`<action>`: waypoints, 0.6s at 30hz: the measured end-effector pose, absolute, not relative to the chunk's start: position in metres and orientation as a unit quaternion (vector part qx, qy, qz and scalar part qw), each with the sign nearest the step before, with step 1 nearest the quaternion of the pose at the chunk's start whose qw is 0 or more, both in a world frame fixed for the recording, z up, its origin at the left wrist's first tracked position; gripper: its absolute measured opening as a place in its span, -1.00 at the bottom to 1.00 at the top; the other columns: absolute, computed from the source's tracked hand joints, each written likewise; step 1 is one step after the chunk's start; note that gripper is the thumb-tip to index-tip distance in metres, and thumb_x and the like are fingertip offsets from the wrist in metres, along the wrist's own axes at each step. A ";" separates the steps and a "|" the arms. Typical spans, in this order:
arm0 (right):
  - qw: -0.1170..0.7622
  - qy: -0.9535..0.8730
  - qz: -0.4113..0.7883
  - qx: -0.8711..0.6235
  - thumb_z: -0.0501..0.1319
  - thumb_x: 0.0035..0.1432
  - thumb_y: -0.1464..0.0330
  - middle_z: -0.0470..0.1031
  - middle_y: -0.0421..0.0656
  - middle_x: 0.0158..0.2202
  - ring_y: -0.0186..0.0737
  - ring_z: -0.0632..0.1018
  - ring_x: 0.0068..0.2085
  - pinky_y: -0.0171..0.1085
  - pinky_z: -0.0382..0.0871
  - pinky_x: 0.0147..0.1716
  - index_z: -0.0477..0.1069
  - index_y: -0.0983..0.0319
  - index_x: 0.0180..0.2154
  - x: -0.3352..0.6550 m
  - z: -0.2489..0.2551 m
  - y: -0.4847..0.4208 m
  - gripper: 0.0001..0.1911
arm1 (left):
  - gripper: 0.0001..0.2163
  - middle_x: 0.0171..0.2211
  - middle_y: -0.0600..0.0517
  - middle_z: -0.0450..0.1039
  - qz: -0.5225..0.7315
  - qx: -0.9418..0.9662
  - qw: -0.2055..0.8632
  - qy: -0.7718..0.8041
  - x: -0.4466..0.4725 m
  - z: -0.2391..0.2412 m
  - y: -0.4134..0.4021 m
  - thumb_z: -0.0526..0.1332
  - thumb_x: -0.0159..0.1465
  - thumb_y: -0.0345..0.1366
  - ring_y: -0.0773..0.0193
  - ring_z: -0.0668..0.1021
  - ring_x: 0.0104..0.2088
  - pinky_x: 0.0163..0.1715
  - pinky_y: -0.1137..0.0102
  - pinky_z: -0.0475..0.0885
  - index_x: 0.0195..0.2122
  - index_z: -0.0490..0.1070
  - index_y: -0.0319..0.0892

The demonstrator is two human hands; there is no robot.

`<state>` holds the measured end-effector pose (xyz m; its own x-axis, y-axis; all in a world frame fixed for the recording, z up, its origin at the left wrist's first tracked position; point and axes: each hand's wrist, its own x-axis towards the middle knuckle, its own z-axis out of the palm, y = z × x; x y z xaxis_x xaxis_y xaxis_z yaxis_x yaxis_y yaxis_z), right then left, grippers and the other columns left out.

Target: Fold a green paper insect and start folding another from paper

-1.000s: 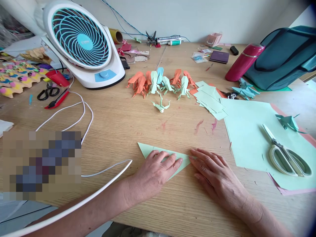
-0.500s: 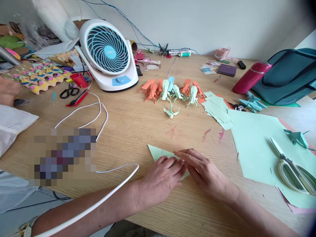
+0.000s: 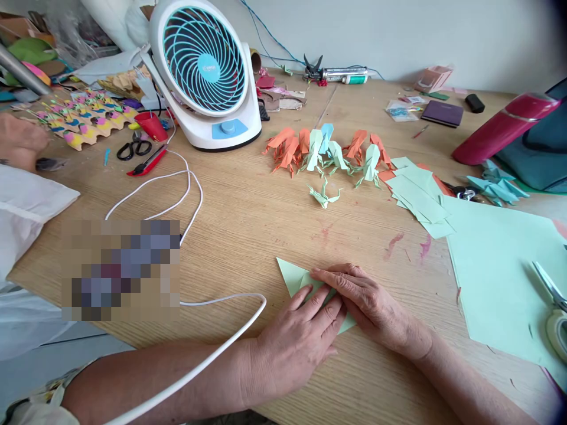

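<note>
A light green folded paper triangle (image 3: 292, 274) lies flat on the wooden table (image 3: 248, 212) near its front edge. My left hand (image 3: 301, 339) rests on the paper's lower part, fingers stretched flat and pressing down. My right hand (image 3: 363, 298) lies across the paper from the right, its fingers flat and sliding along the upper fold toward the left. Most of the triangle is hidden under both hands; only its left tip shows.
Orange, green and blue origami figures (image 3: 325, 150) stand in a row mid-table. Behind them a white and blue fan (image 3: 206, 71), with a white cable (image 3: 177, 189). Green paper sheets (image 3: 500, 277), scissors (image 3: 551, 307), a red bottle (image 3: 505, 127) lie right. Another person's hand (image 3: 20, 141) at far left.
My right hand has slid left from the triangle's right end onto the paper, overlapping my left hand's fingers. The camera view has shifted left and tilted.
</note>
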<state>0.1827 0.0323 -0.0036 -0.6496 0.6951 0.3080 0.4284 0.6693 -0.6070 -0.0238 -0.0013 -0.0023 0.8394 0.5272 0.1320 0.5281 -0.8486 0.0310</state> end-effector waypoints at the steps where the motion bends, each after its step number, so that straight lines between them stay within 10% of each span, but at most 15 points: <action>1: 0.267 -0.874 0.248 -0.322 0.00 0.38 0.50 0.54 0.03 0.05 -0.08 0.51 0.09 -0.08 0.49 0.02 0.11 0.21 0.35 0.183 -0.003 0.033 -0.45 | -0.45 0.28 -0.12 0.28 -0.070 -0.958 0.014 -0.279 -0.025 -0.003 -0.003 0.12 0.39 -0.07 -0.01 0.25 0.31 0.24 0.15 0.18 0.30 0.19 -0.32; 18: 0.267 -0.875 0.239 -0.326 -0.01 0.42 0.47 0.54 0.03 0.08 -0.11 0.49 0.12 -0.08 0.46 0.05 0.20 0.23 0.31 0.182 -0.008 0.032 -0.53 | -0.31 0.41 -0.17 0.02 -0.006 -0.959 0.011 -0.281 -0.046 -0.004 -0.007 -0.02 0.40 0.11 0.04 0.11 0.39 0.31 0.14 -0.02 0.36 0.08 -0.34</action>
<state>0.1821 0.0325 -0.0082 -0.6450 0.6976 0.3119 0.4419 0.6735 -0.5925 -0.0463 -0.0074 -0.0041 0.8414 0.5400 0.0186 0.5403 -0.8413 -0.0179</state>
